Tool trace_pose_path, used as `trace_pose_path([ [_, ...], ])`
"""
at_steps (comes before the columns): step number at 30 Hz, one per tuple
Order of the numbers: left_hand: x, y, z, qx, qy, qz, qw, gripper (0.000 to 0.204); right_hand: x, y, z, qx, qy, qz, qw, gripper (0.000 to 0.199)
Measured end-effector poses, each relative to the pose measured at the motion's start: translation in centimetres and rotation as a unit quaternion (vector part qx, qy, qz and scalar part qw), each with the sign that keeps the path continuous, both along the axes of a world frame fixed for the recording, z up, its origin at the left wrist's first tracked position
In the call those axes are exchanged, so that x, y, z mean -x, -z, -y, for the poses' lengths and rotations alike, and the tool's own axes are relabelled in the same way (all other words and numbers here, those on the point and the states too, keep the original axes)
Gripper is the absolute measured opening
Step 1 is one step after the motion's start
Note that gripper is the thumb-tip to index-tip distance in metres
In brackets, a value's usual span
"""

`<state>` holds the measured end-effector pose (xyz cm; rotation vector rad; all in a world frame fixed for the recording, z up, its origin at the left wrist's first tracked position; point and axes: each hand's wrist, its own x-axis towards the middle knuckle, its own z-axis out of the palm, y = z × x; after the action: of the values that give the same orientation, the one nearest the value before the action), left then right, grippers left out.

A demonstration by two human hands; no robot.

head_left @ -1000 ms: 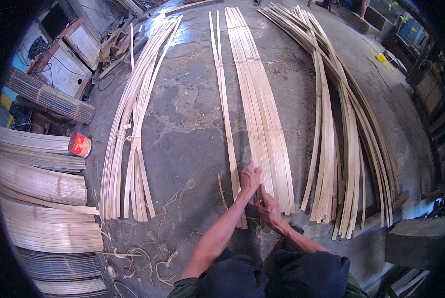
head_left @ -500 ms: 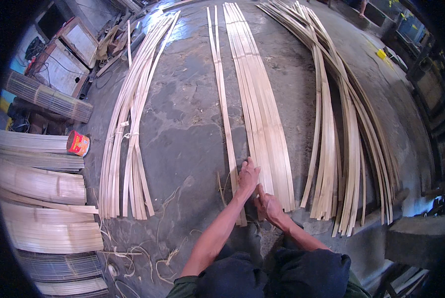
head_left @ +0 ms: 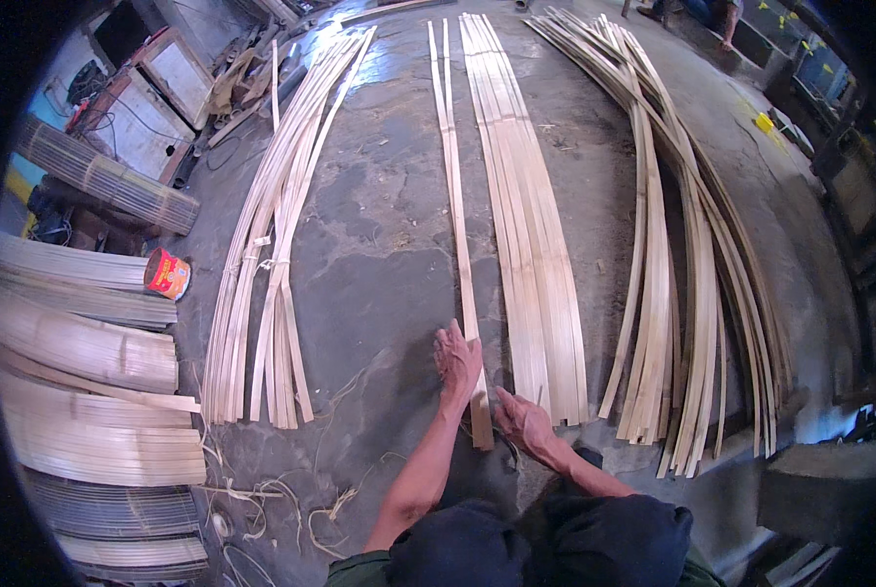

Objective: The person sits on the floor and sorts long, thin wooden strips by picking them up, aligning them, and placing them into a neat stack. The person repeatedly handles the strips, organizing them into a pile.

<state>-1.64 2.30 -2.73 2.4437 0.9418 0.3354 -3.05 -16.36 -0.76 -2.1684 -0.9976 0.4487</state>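
Two narrow bamboo strips (head_left: pixel 450 161) lie lengthwise on the floor in front of me, just left of a wide flat row of bamboo strips (head_left: pixel 528 225). My left hand (head_left: pixel 458 364) rests at the left edge of the narrow pair near its close end, fingers stretched out. Beside the near end of the wide row is my right hand (head_left: pixel 526 423), its fingers curled. A thin bit shows by its knuckles, too small to name. Between my hands, the near end of the narrow strips pokes toward me.
A tied bundle of strips (head_left: pixel 279 264) lies left, a loose crossed pile (head_left: pixel 694 245) right. Stacked slats (head_left: pixel 95 445) and a red-orange tin (head_left: pixel 168 275) line the left side. Fibre scraps (head_left: pixel 286 499) litter the floor. Another person's arm (head_left: pixel 729 27) shows far right.
My left hand has shifted left, from the wide row's edge to the narrow pair, and its fingers have opened out. My hands are farther apart. The view has shifted slightly.
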Motion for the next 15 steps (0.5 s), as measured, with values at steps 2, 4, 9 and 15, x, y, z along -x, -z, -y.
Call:
trace_pose_path([
  [2, 0.8, 0.8, -0.7, -0.005, 0.005, -0.029, 1.0, 0.05, 0.7, 0.2, -0.7, 0.002, -0.017, -0.042, 0.999, 0.045],
  [4, 0.7, 1.4, -0.8, 0.025, 0.029, -0.022, 0.999, 0.049, 1.1, 1.5, -0.7, 0.001, -0.018, -0.073, 0.997, 0.049],
  [9, -0.1, 2.4, -1.0, 0.083, 0.038, 0.041, 0.995, 0.042, 2.2, 4.1, -1.1, -0.02, -0.009, -0.076, 0.997, 0.059],
  [15, -1.0, 0.4, 0.1, 0.244, -0.039, 0.146, 0.958, 0.034, 2.0, 0.2, -1.7, -0.032, 0.107, -0.167, 0.98, 0.063],
])
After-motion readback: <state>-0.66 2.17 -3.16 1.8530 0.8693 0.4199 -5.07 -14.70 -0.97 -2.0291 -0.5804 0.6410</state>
